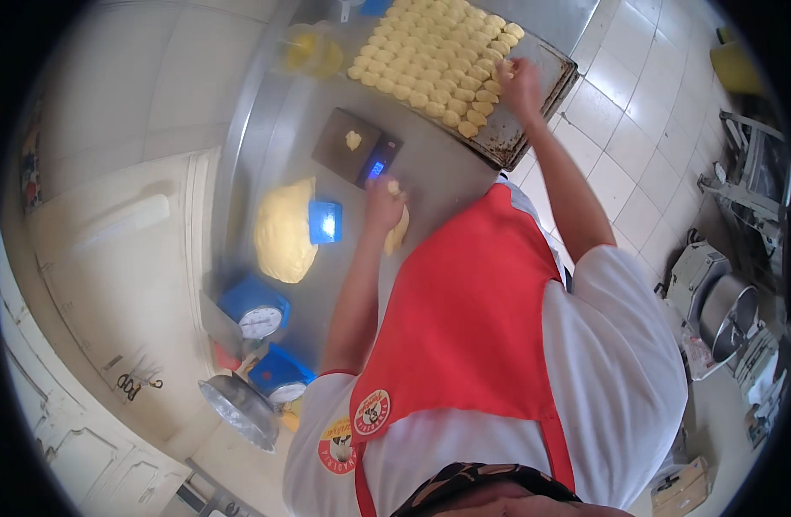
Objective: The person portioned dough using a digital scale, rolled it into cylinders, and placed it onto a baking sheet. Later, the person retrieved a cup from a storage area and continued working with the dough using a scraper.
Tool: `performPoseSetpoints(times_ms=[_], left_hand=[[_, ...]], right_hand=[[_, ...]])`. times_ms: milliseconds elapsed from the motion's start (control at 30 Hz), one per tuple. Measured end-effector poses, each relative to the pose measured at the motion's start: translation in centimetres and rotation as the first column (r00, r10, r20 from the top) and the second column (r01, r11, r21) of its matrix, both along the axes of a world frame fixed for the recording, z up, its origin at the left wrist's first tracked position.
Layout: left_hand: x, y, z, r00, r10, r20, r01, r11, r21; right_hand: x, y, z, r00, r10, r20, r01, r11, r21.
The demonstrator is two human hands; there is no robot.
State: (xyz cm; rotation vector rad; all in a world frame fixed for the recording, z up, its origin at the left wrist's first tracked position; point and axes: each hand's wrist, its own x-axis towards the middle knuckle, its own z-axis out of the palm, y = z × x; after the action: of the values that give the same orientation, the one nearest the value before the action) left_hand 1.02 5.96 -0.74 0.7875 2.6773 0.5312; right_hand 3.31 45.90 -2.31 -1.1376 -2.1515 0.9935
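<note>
My left hand (pixel 383 207) is closed on a small dough piece (pixel 393 186), just in front of the digital scale (pixel 337 153). Another bit of dough (pixel 353 140) sits on the scale's dark plate. Beside my left wrist, a strip of dough (pixel 398 233) lies on the steel table. My right hand (pixel 521 89) is over the right side of a baking tray (pixel 492 153), its fingers closed around a dough ball (pixel 505 71) at the edge of the rows. Many pale yellow dough balls (pixel 430 65) stand close together on that tray.
A large dough mass (pixel 283 233) lies at left with a blue scraper (pixel 325 222) against it. Nearer stand two blue dial scales (pixel 256 303) and a metal bowl (pixel 238 414). A clear container with yellow contents (pixel 309 53) is at the back. Metal equipment (pixel 729 314) stands at far right.
</note>
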Motion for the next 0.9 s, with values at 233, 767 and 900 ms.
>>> performPoseSetpoints(times_ms=[233, 767, 900], left_hand=[[3.9, 5.4, 4.3, 0.958, -0.044, 0.283, -0.05, 0.947, 0.316], [-1.2, 2.2, -1.2, 0.582, 0.308, 0.753, -0.516, 0.855, 0.049], [-3.4, 0.8, 0.0, 0.392, 0.327, 0.86, -0.676, 0.736, 0.028]], right_hand=[[4.8, -18.6, 3.0, 0.405, 0.888, 0.215, -0.598, 0.436, -0.672], [2.3, -14.8, 6.2, 0.447, 0.877, -0.175, -0.579, 0.134, -0.804], [3.8, 1.2, 3.8, 0.837, 0.026, -0.547, -0.541, 0.199, -0.817]])
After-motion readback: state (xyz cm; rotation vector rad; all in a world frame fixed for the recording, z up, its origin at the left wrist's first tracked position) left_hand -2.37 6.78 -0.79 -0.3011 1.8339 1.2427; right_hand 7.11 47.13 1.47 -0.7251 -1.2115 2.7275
